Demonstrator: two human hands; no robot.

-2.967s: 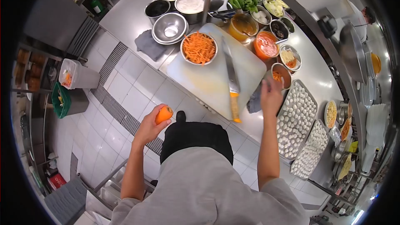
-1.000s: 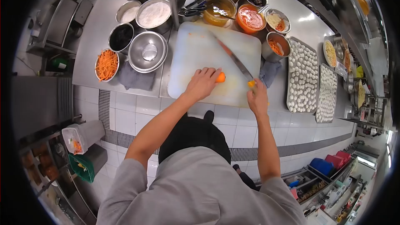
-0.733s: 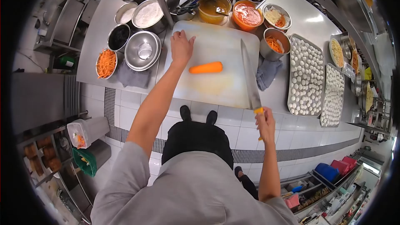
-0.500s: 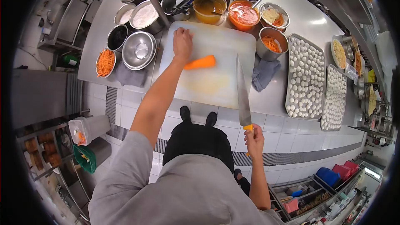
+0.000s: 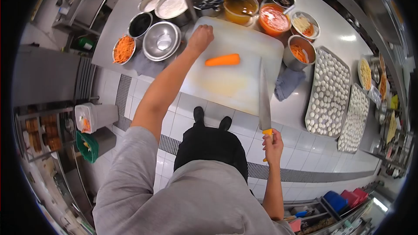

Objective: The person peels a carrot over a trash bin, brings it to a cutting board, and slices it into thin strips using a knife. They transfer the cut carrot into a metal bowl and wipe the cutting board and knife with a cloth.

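Note:
A peeled orange carrot (image 5: 222, 60) lies on its side on the white cutting board (image 5: 235, 98). My left hand (image 5: 201, 38) is closed over the board's upper left part, up and left of the carrot and apart from it. Its curled fingers hide whatever may be inside. In my right hand (image 5: 273, 147) is a large kitchen knife (image 5: 264, 100), gripped by its yellow handle. The blade points away from me, over the right edge of the board. A grey-blue cloth (image 5: 289, 83) lies right of the board.
Steel bowls (image 5: 161, 41) and a bowl of shredded carrot (image 5: 124, 49) stand at left. Behind the board are a pot of yellow liquid (image 5: 240, 8) and an orange bowl of red sauce (image 5: 274, 19). A tray of white balls (image 5: 327, 91) lies at right.
The view has shifted, so the counter sits further right in the picture. My left forearm no longer covers the carrot's left end. The knife stays in my right hand.

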